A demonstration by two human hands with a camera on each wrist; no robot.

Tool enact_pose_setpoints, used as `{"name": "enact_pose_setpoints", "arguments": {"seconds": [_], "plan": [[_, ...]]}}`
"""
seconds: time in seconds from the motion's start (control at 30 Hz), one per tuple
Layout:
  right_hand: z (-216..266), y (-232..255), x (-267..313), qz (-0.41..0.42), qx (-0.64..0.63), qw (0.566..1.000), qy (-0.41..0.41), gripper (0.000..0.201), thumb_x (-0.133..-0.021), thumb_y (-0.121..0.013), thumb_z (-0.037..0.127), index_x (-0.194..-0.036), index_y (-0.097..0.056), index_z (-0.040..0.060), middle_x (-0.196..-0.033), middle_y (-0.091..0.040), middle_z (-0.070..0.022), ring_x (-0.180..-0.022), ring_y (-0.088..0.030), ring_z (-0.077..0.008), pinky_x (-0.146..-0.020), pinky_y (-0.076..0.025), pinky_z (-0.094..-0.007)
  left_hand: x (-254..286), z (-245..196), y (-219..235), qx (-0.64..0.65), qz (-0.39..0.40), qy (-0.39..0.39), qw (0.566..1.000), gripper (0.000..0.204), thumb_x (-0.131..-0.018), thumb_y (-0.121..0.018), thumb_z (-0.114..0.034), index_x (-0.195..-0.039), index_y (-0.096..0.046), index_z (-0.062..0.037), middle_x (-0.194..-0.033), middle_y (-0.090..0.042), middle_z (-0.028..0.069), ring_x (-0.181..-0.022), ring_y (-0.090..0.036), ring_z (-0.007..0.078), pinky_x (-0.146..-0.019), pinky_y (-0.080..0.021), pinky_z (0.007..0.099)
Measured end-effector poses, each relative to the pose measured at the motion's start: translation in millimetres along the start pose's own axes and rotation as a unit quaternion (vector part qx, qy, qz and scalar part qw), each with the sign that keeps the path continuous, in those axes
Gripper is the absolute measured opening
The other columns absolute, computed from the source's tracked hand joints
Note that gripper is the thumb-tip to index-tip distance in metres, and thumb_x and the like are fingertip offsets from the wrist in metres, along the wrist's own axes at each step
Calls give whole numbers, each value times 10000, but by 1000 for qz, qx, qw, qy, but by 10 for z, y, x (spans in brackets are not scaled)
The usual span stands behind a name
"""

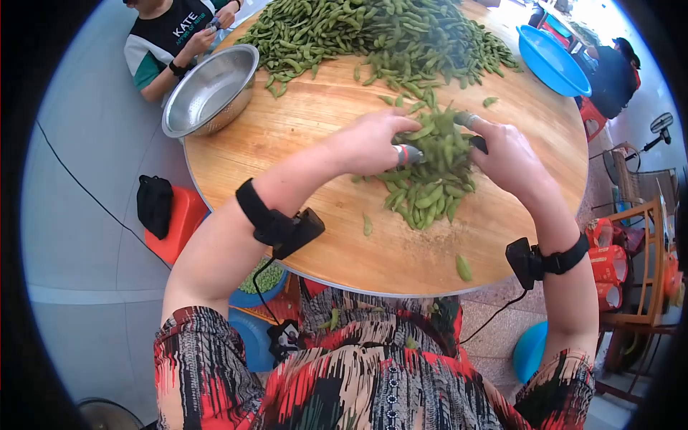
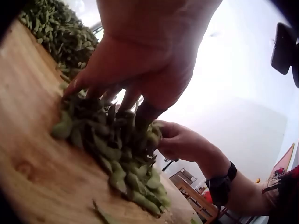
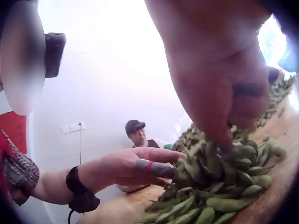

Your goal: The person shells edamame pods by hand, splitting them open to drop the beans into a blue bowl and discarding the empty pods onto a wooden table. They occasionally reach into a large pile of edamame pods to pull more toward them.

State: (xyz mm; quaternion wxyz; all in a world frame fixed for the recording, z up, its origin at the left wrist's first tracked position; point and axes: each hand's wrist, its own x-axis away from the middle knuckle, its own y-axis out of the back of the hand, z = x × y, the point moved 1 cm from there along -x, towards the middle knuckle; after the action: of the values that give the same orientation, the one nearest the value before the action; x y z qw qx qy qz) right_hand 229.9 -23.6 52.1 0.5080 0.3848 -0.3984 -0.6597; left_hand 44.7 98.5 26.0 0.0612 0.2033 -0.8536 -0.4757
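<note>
A small heap of green edamame pods (image 1: 428,202) lies on the round wooden table (image 1: 315,107), with both hands at its far part. My left hand (image 1: 364,143) reaches in from the left, its fingers spread and pointing down among the pods. Grey wrapping with a red band covers its thumb. Opposite it, my right hand (image 1: 510,156) has bent fingers and holds pods; it has grey and black finger coverings. Pods between the hands are blurred. In the right wrist view, the right fingertips are buried in the pods (image 3: 229,163).
A large mound of pods (image 1: 373,32) covers the table's far side. A metal colander (image 1: 247,61) stands at the left edge, near another person (image 1: 168,43). A blue basin (image 1: 552,61) is at the far right. Single pods (image 1: 464,268) lie near the front edge.
</note>
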Motion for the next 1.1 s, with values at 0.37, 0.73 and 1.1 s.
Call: {"name": "enact_pose_setpoints", "arguments": {"seconds": [0.37, 0.73, 1.1], "plan": [[170, -249, 889, -67, 49, 996, -18, 158, -768, -607, 182, -763, -563, 30, -627, -569, -165, -633, -579, -336, -568, -448, -432, 819, -361, 139, -4, -108, 39, 993, 165, -781, -626, -125, -895, -628, -6, -779, -570, 108, -674, -542, 231, -628, -445, 325], [266, -656, 1071, -118, -4, 990, -83, 231, -785, -619, 197, -800, -470, 22, -655, -583, -189, -629, -585, -365, -549, -461, -435, 1203, -680, -618, 163, -33, -55, 985, 185, -728, -653, -22, -912, -644, -34, -770, -602, 105, -713, -593, 242, -631, -475, 317], [93, -545, 1194, -7, -523, 828, -201, 164, -813, -590, 153, -806, -540, -3, -593, -520, -2, -529, -486, -103, -476, -376, -249, 672, -924, -812, -72, -257, -145, 953, 343, -680, -657, 6, -1015, -612, -50, -847, -586, 98, -782, -577, 273, -669, -479, 341]]}}
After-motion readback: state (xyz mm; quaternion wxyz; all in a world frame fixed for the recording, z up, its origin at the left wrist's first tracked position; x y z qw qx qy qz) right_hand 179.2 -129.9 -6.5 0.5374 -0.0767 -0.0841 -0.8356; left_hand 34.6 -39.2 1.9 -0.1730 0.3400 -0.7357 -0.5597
